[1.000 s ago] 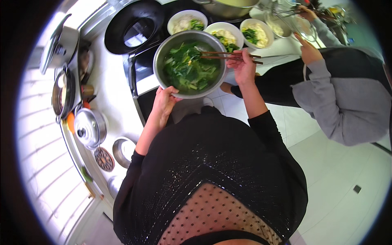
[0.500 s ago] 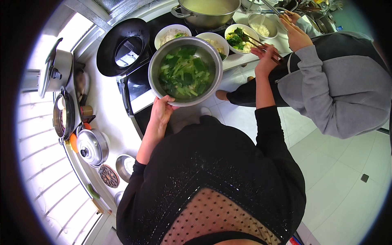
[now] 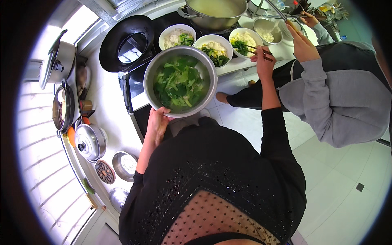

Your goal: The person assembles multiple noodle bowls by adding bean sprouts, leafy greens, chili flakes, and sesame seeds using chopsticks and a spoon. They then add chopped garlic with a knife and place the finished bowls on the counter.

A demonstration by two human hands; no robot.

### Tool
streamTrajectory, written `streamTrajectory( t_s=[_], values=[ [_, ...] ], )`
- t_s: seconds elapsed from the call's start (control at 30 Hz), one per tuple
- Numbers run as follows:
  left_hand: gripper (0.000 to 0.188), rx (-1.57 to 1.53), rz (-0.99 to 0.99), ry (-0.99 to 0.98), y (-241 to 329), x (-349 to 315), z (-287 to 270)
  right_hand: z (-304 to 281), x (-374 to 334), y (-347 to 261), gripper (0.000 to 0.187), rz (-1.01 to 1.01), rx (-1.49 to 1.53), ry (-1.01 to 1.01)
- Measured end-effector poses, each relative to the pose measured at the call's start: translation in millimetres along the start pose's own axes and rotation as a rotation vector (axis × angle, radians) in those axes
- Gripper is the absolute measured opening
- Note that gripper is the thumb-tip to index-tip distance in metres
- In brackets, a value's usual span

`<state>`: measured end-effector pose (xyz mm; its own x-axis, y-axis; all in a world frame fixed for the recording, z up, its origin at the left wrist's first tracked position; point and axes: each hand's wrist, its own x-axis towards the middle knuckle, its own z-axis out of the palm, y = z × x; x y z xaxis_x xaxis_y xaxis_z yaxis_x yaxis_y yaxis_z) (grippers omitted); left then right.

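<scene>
My left hand (image 3: 158, 119) grips the near rim of a metal mixing bowl (image 3: 210, 87), thumb over the edge. Cut leafy greens (image 3: 179, 83) lie in liquid inside it. My right hand (image 3: 263, 65) is closed on a pair of dark chopsticks (image 3: 266, 54), whose tips reach into the right-hand white bowl (image 3: 258, 38) of pale noodles and greens. Just beyond the metal bowl stand a middle white bowl (image 3: 229, 45) and a left white bowl (image 3: 161, 36), each with pale food and greens.
A large steel pot (image 3: 216, 22) of pale liquid sits on the stove at the back, beside a black wok (image 3: 110, 45). To the right a person in a grey sleeve (image 3: 316, 77) reaches over the counter near a small metal bowl (image 3: 280, 34). A lidded pot (image 3: 90, 141) stands left.
The metal bowl has shifted slightly left and nearer, uncovering more of the white bowls. My right hand with the chopsticks has moved slightly nearer. The other person's hand has shifted slightly.
</scene>
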<state>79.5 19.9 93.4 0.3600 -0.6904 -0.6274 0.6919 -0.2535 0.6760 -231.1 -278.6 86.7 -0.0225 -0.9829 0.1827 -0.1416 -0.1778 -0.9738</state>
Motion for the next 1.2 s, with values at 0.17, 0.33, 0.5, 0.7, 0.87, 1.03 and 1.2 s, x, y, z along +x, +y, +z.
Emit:
streamTrajectory(
  t_s=[0.17,0.33,0.5,0.7,0.87,1.03,1.2],
  values=[
    [0.042,-0.012,-0.04,-0.001,-8,-5,-32,-21,-6,-18,0.023,-0.024,-0.06,0.03],
    [0.046,-0.027,-0.053,0.007,-17,-10,-55,-5,3,-27,0.026,-0.02,-0.153,-0.029],
    [0.046,-0.03,-0.06,-0.012,-18,-18,-60,1,13,-33,0.032,-0.159,-0.241,-0.077],
    [0.05,-0.047,-0.07,0.004,-23,-18,-71,12,27,-40,0.038,-0.202,-0.367,-0.059],
    [0.052,-0.029,-0.095,-0.017,-24,-14,-78,14,32,-44,0.037,-0.259,-0.383,-0.091],
    [0.052,-0.027,-0.098,-0.047,-24,-12,-78,14,23,-49,0.036,-0.249,-0.365,-0.107],
    [0.051,-0.024,-0.084,-0.028,-26,-11,-80,13,26,-52,0.037,-0.291,-0.396,-0.098]
  ],
)
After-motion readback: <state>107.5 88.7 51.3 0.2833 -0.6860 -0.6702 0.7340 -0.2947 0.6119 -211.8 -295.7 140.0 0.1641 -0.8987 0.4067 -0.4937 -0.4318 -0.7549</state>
